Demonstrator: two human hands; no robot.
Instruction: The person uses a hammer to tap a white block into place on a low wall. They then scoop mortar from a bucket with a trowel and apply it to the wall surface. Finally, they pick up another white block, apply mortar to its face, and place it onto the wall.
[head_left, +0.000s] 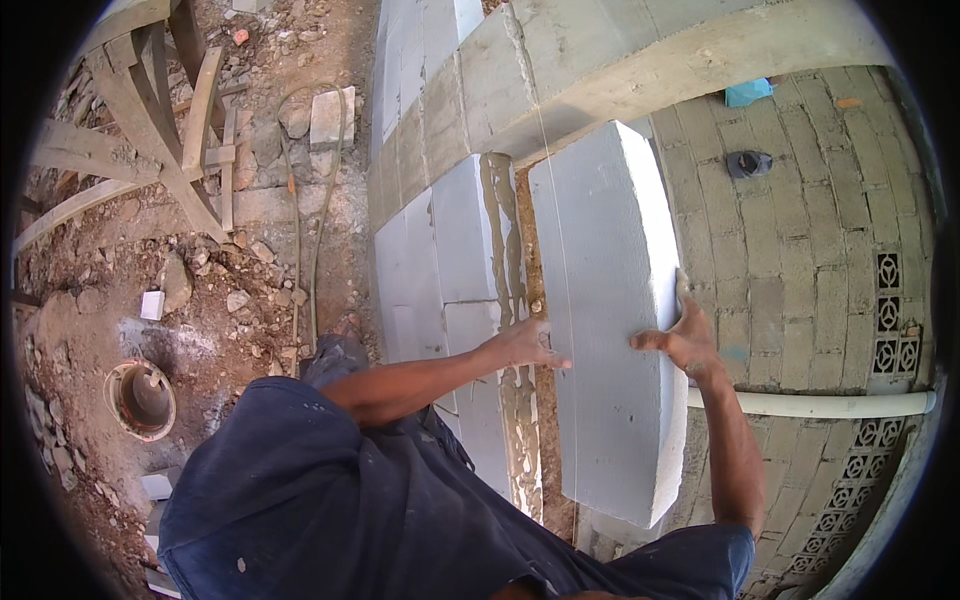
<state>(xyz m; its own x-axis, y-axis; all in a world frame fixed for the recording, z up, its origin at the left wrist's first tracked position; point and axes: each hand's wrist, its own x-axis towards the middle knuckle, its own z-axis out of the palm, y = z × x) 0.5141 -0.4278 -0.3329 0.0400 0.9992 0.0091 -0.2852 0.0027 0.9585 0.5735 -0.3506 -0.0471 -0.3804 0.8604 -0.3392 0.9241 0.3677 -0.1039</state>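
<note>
A large pale grey aerated concrete block [608, 330] is held between my two hands, tilted beside the top of a wall of similar blocks [462, 225]. My left hand [525, 345] is at its left edge, with fingers bent against the face. My right hand [688, 340] grips the opposite edge, thumb on the broad face and fingers round the white narrow side. Along the wall top runs a strip of wet grey mortar [512, 420], just left of the block. A thin string line [552, 170] stretches across, close to the block's face.
A concrete beam [640, 75] spans the far side. To the right stands a bare block wall [780, 250] with a white pipe [810, 403]. On the rubble-strewn ground at left are a bucket [140, 400], a hose [298, 230] and timber props [150, 130].
</note>
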